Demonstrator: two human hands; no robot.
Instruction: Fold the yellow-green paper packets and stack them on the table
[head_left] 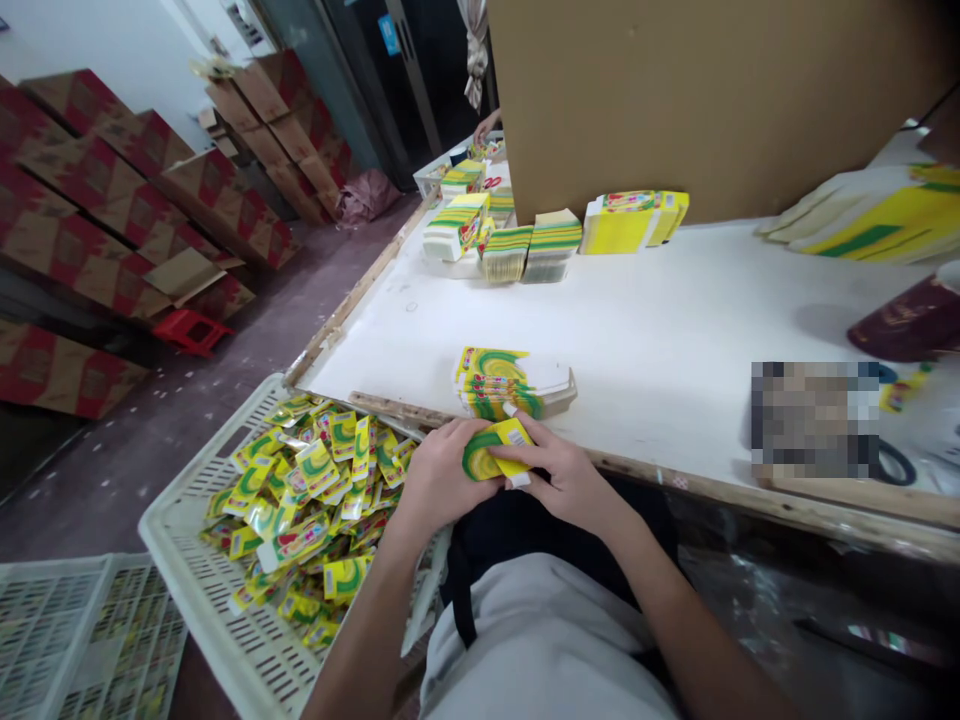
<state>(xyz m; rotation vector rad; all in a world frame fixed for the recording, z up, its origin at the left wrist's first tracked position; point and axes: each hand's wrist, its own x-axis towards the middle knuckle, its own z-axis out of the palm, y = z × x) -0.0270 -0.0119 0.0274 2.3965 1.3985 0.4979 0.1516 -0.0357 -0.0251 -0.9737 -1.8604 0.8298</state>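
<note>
Between my two hands is a small yellow and green carton [491, 452], held in front of my body at the table's near edge. My left hand [444, 470] wraps around its left side. At its right end, by the white flaps, the fingers of my right hand [564, 475] pinch the carton. Just beyond my hands a stack of flattened yellow, green and white cartons [502, 378] lies on the table. To the left, a white plastic basket [180, 535] is heaped with small yellow and green packets [315, 470].
On the white table [637, 330], bundled cartons [507, 252] and a yellow carton pile [622, 225] stand before a tall cardboard panel [675, 100]. A dark cup [904, 320] sits at right. A red stool [191, 330] and stacked boxes [90, 210] occupy the left. Another person's hand [486, 128] shows far back.
</note>
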